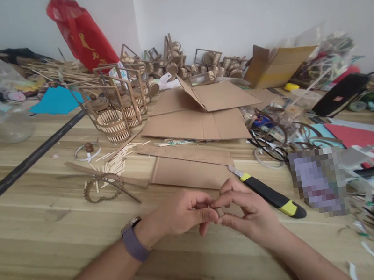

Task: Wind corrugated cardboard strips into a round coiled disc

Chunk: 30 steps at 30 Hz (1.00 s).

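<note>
A person's left hand (187, 213) and right hand (250, 213) are meeting at the fingertips above a wooden tabletop (65, 244), both pinching a small brownish piece (220, 211) that the fingers are partly hiding. A black-and-yellow utility knife (266, 193) is lying just beyond the right hand; flat cardboard (185, 172), pale sticks (119, 161) and slatted baskets (114, 129) are sitting farther back.

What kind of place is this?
Probably a craft workspace: the pale wooden table bears small brown-and-cream slatted baskets with tall handles, flat brown cardboard sheets and a black-and-yellow utility knife.
</note>
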### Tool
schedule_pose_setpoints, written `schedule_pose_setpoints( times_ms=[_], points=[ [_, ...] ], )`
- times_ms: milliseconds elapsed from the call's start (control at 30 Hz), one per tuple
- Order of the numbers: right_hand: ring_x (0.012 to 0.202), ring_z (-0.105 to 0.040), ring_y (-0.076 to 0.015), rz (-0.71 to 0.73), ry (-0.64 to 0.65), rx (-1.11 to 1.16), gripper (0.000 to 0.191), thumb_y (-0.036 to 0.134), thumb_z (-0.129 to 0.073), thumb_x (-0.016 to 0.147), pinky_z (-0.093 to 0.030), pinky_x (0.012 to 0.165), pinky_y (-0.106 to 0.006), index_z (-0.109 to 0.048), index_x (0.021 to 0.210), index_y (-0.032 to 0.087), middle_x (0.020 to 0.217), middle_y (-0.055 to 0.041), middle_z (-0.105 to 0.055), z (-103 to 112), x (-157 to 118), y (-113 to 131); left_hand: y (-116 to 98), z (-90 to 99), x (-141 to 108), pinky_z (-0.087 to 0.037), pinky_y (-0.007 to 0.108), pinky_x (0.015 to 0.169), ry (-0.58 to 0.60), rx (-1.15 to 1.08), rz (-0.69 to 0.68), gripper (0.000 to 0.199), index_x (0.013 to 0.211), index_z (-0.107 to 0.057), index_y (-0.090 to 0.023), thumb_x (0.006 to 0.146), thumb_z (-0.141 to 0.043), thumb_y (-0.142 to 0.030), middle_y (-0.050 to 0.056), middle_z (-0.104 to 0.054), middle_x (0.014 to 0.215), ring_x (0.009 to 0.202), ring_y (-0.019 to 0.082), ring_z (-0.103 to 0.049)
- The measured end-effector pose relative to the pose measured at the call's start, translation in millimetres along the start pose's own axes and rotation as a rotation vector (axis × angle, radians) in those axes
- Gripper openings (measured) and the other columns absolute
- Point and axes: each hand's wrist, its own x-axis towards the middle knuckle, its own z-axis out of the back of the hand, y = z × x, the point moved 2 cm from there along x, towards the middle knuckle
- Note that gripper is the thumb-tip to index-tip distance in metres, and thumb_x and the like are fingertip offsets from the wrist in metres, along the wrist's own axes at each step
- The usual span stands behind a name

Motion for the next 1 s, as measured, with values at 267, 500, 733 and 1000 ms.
schedule_pose_setpoints(
  times_ms=[267,500,733,1000],
  points=[
    [0.071,-0.058,-0.0165,0.168,0.065,-0.264,0.009,0.024,-0.062,0.091,-0.045,0.064,-0.03,-0.07,0.091,0.02,0.076,-0.0033,-0.061,-3.4,-2.1,-1.0,5.7,2.7,1.7,-0.026,0.021,0.044,-0.008,0.052,0.135,0.048,0.086,-0.064,-0.014,0.079,-0.065,-0.061,-0.004,-0.059,0.055,0.045,0.008,-0.044],
    [0.068,-0.059,-0.0159,0.072,0.055,-0.05,0.012,0.033,-0.069,0.087,-0.048,0.064,-0.03,-0.072,0.085,0.021,0.073,-0.0023,-0.062,-0.3,0.1,3.6,-6.0,0.2,-0.4,-0.033,0.021,0.053,0.078,-0.108,0.089,0.059,0.079,-0.061,-0.016,0.066,-0.069,-0.073,-0.005,-0.057,0.059,0.051,0.009,-0.051],
    [0.063,-0.057,-0.0145,0.0,-0.013,0.107,0.018,0.039,-0.072,0.083,-0.048,0.056,-0.026,-0.074,0.081,0.022,0.067,-0.0008,-0.059,-4.0,-1.4,-0.3,-1.7,0.2,-0.3,-0.036,0.021,0.055,0.115,-0.119,0.004,0.055,0.088,-0.063,-0.015,0.075,-0.065,-0.069,-0.003,-0.057,0.065,0.056,0.01,-0.054],
    [0.071,-0.057,-0.0154,-0.02,-0.002,0.024,0.013,0.035,-0.072,0.084,-0.05,0.062,-0.026,-0.073,0.088,0.023,0.074,-0.0013,-0.057,-1.2,0.7,-3.4,2.7,-0.6,-0.3,-0.028,0.021,0.045,-0.055,0.101,0.001,0.065,0.078,-0.06,-0.014,0.078,-0.05,-0.078,-0.003,-0.054,0.056,0.047,0.008,-0.042]
  ],
)
